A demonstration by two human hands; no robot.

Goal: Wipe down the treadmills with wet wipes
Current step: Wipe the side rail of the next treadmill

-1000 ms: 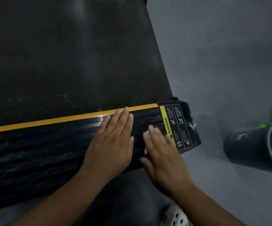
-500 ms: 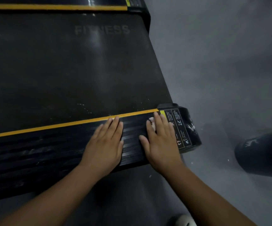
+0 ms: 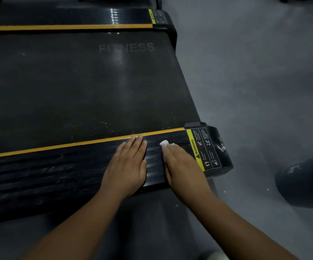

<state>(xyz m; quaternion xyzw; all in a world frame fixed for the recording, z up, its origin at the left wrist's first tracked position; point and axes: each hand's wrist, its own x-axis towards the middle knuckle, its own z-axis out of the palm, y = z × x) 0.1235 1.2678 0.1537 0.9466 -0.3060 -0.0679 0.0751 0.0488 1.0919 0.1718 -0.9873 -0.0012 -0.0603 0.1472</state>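
— Grey floor (image 3: 245, 72) lies off to the right of our hands, and the treadmill (image 3: 86, 109) has its near rail (image 3: 58, 171) under both of them. What has changed?

— Our right hand (image 3: 182, 164) has pushed forward. A second ago its fingertips sat lower on the rail. Now they reach close to the yellow stripe (image 3: 77, 144), and the wipe (image 3: 164, 143) peeps out white just ahead of them, left of the warning label (image 3: 200, 149).

— And our left hand (image 3: 127, 166)?

— It stays flat on the ribs, fingers straight, holding nothing, just beside the right. The right lies flat too, pressing the wipe down rather than clutching it.

— So where are we?

— We judge this rail end nearly done. The smeared rail left of our left hand and the belt (image 3: 77, 81) beyond our fingertips are still to do.
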